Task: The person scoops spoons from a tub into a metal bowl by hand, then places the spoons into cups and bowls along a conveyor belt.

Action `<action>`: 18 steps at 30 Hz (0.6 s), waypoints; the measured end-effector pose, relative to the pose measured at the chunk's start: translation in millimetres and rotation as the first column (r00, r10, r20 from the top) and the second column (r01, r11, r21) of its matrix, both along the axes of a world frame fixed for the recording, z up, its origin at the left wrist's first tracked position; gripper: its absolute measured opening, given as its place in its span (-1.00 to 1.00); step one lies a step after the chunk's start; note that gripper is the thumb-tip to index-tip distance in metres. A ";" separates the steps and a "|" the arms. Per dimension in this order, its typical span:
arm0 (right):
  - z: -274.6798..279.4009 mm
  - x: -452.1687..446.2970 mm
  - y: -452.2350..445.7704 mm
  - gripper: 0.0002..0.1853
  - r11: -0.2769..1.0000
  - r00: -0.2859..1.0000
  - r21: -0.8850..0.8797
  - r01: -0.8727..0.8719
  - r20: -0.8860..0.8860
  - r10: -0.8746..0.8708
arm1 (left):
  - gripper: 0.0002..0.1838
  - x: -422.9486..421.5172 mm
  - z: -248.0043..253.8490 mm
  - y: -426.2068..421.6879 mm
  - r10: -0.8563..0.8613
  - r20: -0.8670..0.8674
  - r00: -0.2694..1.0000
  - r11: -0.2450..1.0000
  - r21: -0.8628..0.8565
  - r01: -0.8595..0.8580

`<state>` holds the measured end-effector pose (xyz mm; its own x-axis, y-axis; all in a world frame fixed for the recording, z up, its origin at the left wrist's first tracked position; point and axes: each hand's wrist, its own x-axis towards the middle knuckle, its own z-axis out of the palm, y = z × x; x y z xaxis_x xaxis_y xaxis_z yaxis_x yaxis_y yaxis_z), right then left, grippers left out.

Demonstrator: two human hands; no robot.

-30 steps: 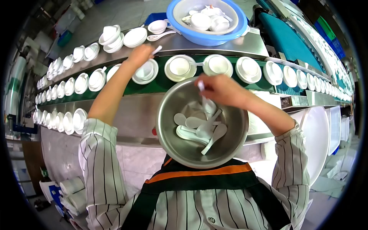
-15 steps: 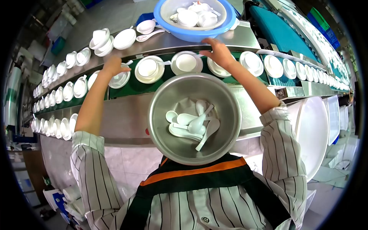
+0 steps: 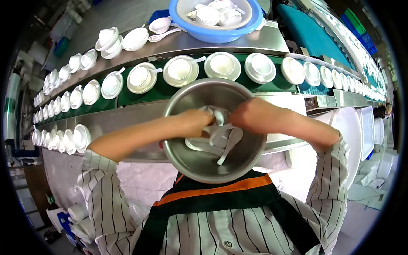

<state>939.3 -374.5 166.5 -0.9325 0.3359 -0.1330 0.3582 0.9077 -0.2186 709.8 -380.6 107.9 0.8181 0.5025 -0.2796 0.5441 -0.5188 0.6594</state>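
Observation:
A large steel bowl [image 3: 178,159] rests against my apron at the near edge of the counter, with several white spoons [image 3: 231,144] inside. Over its left half, my left hand [image 3: 197,122] is closed at the spoons; what its fingers hold is hidden. My right hand [image 3: 250,114] reaches in over the right rim, blurred, its fingertips among the spoon handles. Beyond the bowl, a row of white bowls on saucers stands on the green belt [image 3: 165,87]. Spoons lie in the left ones, such as the cup set [image 3: 179,69]; the set farther right [image 3: 222,63] shows no spoon.
A blue basin [image 3: 216,35] of white dishes stands on the steel ledge [image 3: 263,40] behind the belt. Stacked bowls [image 3: 108,39] line that ledge at left. More bowls [image 3: 80,137] stand at near left. A large white tub [image 3: 352,144] is at right.
Both hands have come back from over the belt into the steel bowl. Spoons now lie in sets at the left and middle of the belt, and the dishes have shifted leftward.

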 end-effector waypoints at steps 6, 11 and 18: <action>15.1 0.8 73.8 -0.75 0.862 0.762 0.095 0.497 -0.522 -0.382 | -0.76 -1.4 4.0 2.5 -0.151 -0.087 0.985 0.988 0.004 0.152; -77.9 -33.6 164.5 -0.76 0.763 0.843 0.364 0.535 -0.173 -0.509 | -0.77 -7.5 62.8 21.4 -0.088 -0.003 0.996 0.961 -0.262 0.084; -32.3 -52.9 97.9 -0.79 0.896 0.898 0.270 0.354 -0.365 -0.245 | -0.82 -74.1 66.5 60.0 0.588 0.458 0.666 0.803 -0.430 -0.413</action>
